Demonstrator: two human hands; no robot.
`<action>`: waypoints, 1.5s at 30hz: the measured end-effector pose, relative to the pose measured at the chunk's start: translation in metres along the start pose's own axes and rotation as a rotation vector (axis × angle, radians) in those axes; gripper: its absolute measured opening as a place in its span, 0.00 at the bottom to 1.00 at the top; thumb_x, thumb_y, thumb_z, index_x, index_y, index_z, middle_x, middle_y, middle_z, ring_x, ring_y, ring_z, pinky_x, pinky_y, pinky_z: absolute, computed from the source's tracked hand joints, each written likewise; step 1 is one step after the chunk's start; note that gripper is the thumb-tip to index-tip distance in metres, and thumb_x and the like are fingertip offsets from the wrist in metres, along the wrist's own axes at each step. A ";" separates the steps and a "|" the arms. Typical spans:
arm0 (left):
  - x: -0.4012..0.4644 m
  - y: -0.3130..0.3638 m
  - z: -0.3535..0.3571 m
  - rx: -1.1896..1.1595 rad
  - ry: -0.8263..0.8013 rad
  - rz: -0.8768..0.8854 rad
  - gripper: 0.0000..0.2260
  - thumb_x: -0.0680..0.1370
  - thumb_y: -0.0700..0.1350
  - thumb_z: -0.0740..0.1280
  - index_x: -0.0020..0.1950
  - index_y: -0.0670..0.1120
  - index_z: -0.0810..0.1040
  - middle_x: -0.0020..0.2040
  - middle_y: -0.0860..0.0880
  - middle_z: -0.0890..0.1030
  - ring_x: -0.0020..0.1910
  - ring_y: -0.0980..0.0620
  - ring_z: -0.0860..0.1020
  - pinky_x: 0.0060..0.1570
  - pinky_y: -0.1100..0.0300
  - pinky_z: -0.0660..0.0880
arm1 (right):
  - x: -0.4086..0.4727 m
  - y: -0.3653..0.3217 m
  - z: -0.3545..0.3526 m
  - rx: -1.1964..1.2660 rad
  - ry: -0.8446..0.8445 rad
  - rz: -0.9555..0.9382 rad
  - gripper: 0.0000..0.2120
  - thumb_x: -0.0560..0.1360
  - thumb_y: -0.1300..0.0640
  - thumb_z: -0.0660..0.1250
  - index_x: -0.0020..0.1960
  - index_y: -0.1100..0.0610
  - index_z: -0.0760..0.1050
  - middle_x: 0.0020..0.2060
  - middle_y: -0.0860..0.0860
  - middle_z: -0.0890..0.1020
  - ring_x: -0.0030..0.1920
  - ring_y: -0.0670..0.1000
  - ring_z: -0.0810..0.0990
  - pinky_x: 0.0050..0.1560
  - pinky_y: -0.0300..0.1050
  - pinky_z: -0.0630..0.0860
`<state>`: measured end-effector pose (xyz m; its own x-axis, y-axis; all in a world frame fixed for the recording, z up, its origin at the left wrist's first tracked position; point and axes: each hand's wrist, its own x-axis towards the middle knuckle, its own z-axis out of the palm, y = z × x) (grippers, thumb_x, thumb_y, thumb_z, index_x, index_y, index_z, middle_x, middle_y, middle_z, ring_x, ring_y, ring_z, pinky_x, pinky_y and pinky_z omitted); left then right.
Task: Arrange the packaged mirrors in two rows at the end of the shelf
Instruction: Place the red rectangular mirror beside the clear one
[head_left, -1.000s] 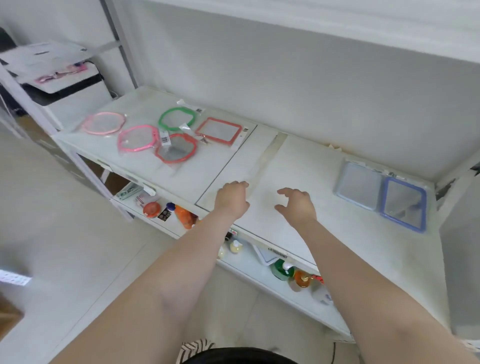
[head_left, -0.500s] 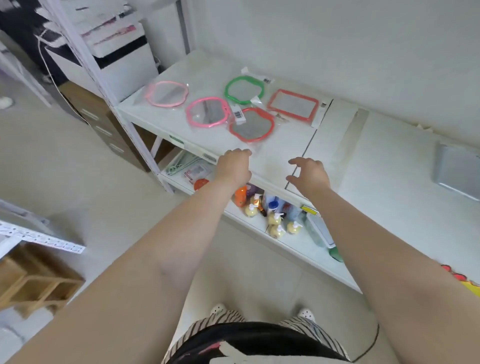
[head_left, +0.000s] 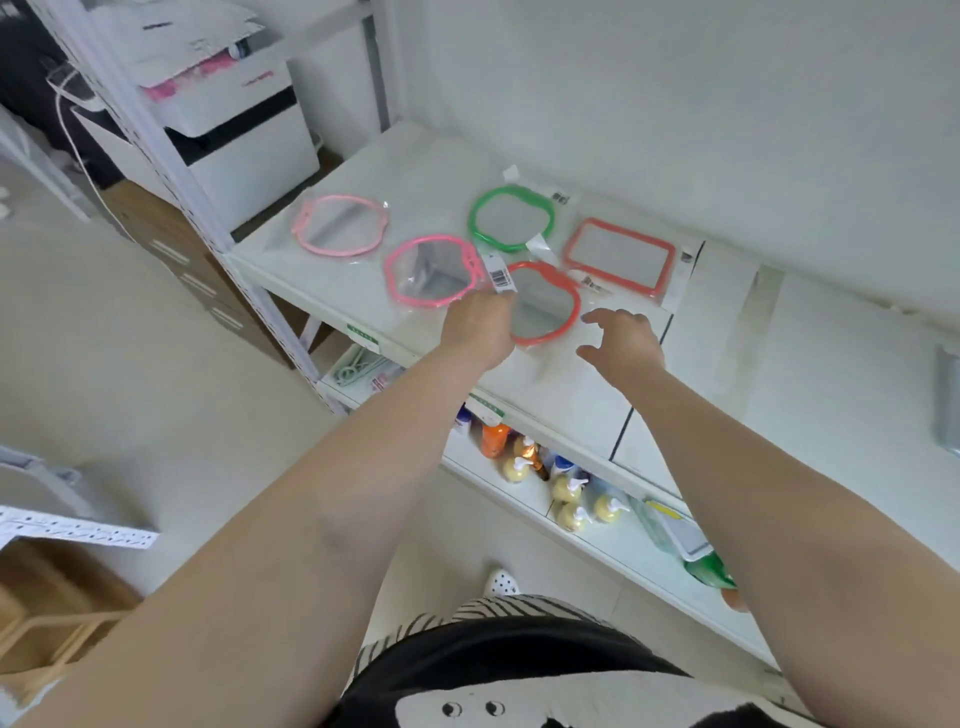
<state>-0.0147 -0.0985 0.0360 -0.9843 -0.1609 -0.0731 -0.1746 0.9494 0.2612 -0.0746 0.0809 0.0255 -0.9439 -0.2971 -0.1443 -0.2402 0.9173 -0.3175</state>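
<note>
Several packaged mirrors lie at the left end of the white shelf (head_left: 571, 395). A pale pink round mirror (head_left: 340, 224) and a green apple-shaped mirror (head_left: 511, 218) lie at the back, with a red rectangular mirror (head_left: 618, 257) to their right. A darker pink mirror (head_left: 431, 270) and a red apple-shaped mirror (head_left: 548, 306) lie nearer the front. My left hand (head_left: 480, 325) rests at the red apple mirror's left rim, its fingers hidden under the back of the hand. My right hand (head_left: 621, 335) hovers just right of that mirror, fingers spread and holding nothing.
A grey-blue packaged item (head_left: 948, 405) shows at the right edge of the shelf. Pump bottles (head_left: 566, 488) stand on the lower shelf. A metal upright (head_left: 208, 218) marks the shelf's left end, with a white cabinet (head_left: 234, 130) behind it and a wooden crate (head_left: 47, 623) on the floor.
Both hands have travelled left along the shelf, from its bare middle to the red apple-shaped mirror. My view has turned left, so the blue mirrors are almost out of sight.
</note>
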 end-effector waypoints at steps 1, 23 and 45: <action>0.010 -0.002 -0.004 0.003 0.006 0.007 0.18 0.71 0.36 0.65 0.61 0.43 0.76 0.54 0.41 0.81 0.54 0.38 0.79 0.50 0.49 0.77 | 0.009 -0.003 -0.001 0.000 0.001 -0.001 0.22 0.76 0.54 0.68 0.69 0.51 0.71 0.62 0.55 0.76 0.66 0.57 0.69 0.58 0.51 0.74; 0.209 -0.034 -0.039 0.075 -0.176 0.505 0.22 0.75 0.41 0.64 0.70 0.43 0.69 0.65 0.41 0.75 0.64 0.40 0.74 0.61 0.49 0.72 | 0.096 -0.037 -0.010 0.244 0.240 0.606 0.21 0.76 0.55 0.67 0.68 0.49 0.71 0.62 0.52 0.78 0.66 0.54 0.71 0.55 0.48 0.75; 0.247 0.029 0.061 -0.232 -0.310 0.205 0.13 0.80 0.39 0.57 0.63 0.37 0.73 0.63 0.39 0.77 0.62 0.40 0.76 0.57 0.55 0.73 | 0.157 0.037 0.030 0.443 0.285 0.773 0.21 0.79 0.51 0.61 0.68 0.61 0.67 0.55 0.57 0.77 0.51 0.59 0.75 0.48 0.49 0.74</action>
<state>-0.2616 -0.0943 -0.0337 -0.9506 0.1468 -0.2734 -0.0127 0.8619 0.5069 -0.2244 0.0599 -0.0369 -0.8396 0.4835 -0.2477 0.5304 0.6311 -0.5660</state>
